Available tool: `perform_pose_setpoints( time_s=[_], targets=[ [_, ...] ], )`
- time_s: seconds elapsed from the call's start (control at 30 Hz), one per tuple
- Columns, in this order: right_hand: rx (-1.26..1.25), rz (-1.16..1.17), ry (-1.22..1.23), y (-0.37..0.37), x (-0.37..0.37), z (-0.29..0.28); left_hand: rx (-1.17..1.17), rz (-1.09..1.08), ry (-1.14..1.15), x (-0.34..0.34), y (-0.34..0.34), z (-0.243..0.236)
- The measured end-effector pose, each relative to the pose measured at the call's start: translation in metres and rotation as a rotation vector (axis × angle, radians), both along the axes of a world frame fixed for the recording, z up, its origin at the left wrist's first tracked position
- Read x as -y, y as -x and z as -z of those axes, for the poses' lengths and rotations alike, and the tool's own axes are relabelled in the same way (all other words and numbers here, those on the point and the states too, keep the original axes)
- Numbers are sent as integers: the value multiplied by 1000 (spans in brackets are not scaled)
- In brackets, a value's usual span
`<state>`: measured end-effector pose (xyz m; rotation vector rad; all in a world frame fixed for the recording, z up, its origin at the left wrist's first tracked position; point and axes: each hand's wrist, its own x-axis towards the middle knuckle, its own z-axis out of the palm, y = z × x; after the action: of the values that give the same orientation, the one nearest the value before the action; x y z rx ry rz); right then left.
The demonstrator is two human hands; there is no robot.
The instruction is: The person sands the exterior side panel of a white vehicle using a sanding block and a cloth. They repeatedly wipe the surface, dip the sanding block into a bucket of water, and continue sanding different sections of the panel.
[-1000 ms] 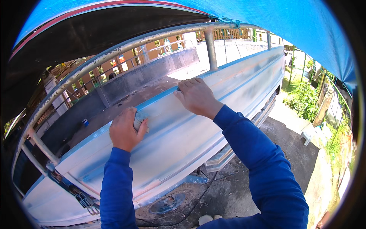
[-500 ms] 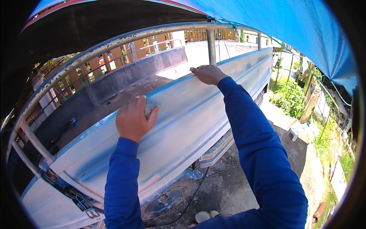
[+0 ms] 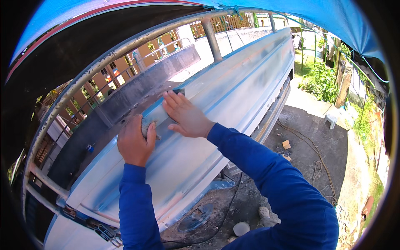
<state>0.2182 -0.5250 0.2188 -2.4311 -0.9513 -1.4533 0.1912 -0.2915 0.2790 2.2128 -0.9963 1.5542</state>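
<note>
Long white-and-blue vehicle side panel [image 3: 183, 162] here, running diagonally from lower left to upper right. Worn metal rail [image 3: 110, 56] arcs over its far side. White stool [image 3: 331, 120] on the ground, right, well apart. Left hand [image 3: 134, 141] is at the panel's upper edge, fingers and thumb clenched round a grey pad [image 3: 145, 125], which sits against that edge. Right hand [image 3: 186, 118] is just beside it, palm toward the panel, fingers straight, thumb spread. Small dark block [image 3: 179, 91] shows by the right fingertips, on the upper edge; can't tell if it's gripped.
</note>
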Motion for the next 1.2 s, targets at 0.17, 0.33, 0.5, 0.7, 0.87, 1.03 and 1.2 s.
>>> perform_pose_setpoints(
  time_s=[0.17,0.33,0.5,0.7,0.87,1.03,1.2],
  targets=[
    [157,339,-534,-57,240,-20,-43,-25,15,29,-4,4],
    [180,86,-434,-51,114,-7,180,-62,105,36,-8,12],
    [136,-34,-61,-42,164,7,332,-415,76,107,-24,46],
    [-38,138,-437,-54,420,32,297,-133,136,307,-75,35],
    [-419,-90,-636,60,453,148,268,-26,59,462,-105,22],
    [-773,43,-1076,167,462,283,195,98,-78,602,-136,6],
    [-959,180,-1175,221,462,354,105,259,-246,627,-123,-7]
  ],
)
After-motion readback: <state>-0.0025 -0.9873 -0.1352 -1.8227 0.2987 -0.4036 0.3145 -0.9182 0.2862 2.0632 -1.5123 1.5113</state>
